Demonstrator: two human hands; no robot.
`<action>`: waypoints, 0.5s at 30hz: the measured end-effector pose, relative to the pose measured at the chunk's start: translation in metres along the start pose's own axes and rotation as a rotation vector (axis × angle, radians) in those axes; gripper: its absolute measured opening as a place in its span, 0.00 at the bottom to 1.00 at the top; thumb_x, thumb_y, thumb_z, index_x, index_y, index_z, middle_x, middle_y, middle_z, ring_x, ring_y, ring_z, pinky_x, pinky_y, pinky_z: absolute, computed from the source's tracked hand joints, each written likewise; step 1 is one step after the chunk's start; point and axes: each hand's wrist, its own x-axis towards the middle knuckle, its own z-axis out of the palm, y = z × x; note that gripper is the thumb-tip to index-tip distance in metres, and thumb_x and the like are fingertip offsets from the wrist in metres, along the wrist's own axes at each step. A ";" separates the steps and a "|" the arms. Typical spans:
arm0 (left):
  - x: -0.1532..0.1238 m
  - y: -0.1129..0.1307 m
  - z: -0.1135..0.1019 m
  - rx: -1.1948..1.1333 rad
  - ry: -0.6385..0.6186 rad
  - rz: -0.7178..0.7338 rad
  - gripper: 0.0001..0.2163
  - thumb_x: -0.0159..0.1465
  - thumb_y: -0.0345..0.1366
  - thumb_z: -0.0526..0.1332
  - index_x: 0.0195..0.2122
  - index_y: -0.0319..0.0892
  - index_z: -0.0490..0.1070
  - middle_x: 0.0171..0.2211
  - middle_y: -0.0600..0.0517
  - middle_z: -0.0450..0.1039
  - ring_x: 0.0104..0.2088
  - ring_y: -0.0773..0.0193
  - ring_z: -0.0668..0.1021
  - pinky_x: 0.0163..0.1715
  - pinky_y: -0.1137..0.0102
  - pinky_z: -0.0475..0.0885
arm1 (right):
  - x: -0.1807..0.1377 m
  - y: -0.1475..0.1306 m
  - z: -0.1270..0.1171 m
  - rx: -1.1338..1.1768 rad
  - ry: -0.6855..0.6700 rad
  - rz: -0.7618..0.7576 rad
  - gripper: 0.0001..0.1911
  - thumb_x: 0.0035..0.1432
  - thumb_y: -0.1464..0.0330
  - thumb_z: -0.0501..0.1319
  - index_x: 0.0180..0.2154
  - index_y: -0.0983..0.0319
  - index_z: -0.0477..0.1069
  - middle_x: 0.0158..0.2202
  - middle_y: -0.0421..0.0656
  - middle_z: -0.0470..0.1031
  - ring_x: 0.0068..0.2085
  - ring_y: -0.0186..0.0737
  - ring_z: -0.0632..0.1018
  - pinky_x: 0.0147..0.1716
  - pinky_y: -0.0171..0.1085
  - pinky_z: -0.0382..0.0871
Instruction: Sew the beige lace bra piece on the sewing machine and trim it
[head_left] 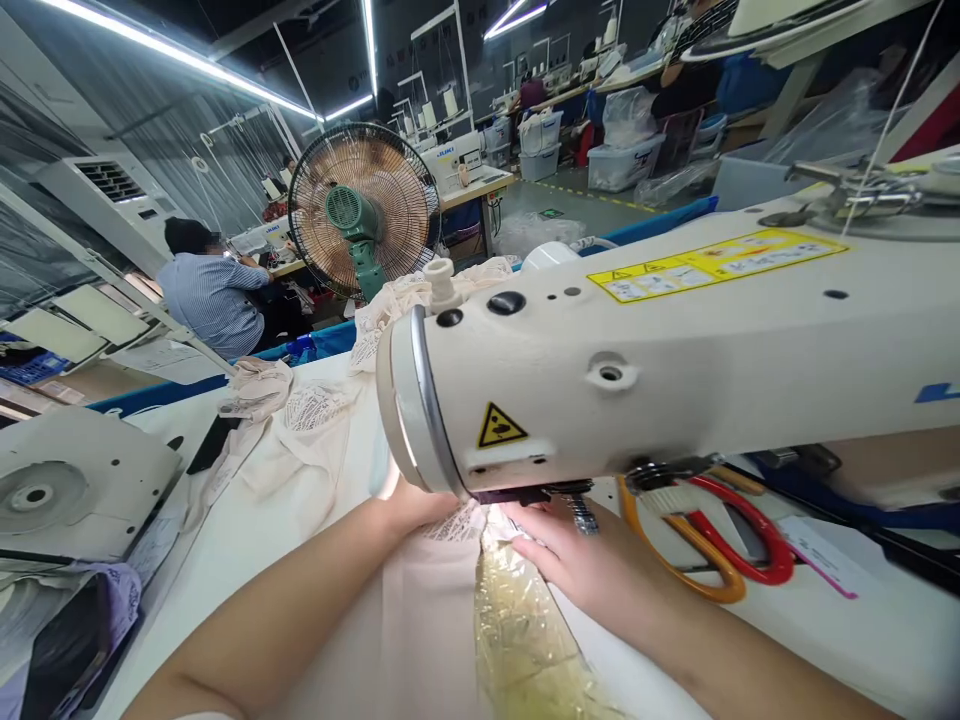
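Note:
A beige lace-trimmed fabric piece (pixel 431 610) lies under the head of a cream sewing machine (pixel 525 390). My left hand (pixel 416 503) rests on the lace left of the needle area; its fingers are hidden behind the machine head. From the right, my right hand (pixel 559 548) reaches to the edge of the cloth, thumb and fingers stretched out and lying on it. Between the hands, a shiny yellowish clear-film strip (pixel 517 620) runs down toward me alongside the fabric. The needle and presser foot are out of sight beneath the head.
Orange-and-red-handled scissors (pixel 739 545) lie right of my right hand. More beige lace pieces (pixel 307 420) spread across the white table (pixel 262 560) to the left, near another machine part (pixel 67 490). Beyond stand a fan (pixel 364 215) and a seated person (pixel 214 290).

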 end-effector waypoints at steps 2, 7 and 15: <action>0.002 0.008 -0.003 0.043 -0.016 0.064 0.13 0.59 0.39 0.51 0.40 0.41 0.70 0.42 0.47 0.74 0.50 0.57 0.71 0.53 0.63 0.66 | 0.001 -0.001 -0.003 0.054 -0.050 -0.007 0.12 0.58 0.68 0.51 0.39 0.55 0.71 0.32 0.41 0.73 0.27 0.35 0.71 0.25 0.33 0.61; 0.006 0.019 -0.002 0.142 -0.057 0.066 0.11 0.59 0.38 0.52 0.35 0.42 0.71 0.39 0.48 0.75 0.50 0.58 0.71 0.52 0.65 0.67 | 0.003 -0.005 -0.009 0.122 -0.136 0.025 0.12 0.59 0.69 0.48 0.31 0.57 0.70 0.25 0.40 0.66 0.26 0.33 0.67 0.23 0.32 0.55; 0.006 0.000 0.003 0.220 -0.041 -0.105 0.11 0.60 0.41 0.54 0.30 0.43 0.73 0.32 0.51 0.75 0.45 0.58 0.73 0.52 0.65 0.66 | 0.003 -0.005 -0.010 0.094 -0.128 0.005 0.12 0.58 0.70 0.48 0.29 0.59 0.69 0.25 0.40 0.63 0.25 0.33 0.65 0.23 0.32 0.53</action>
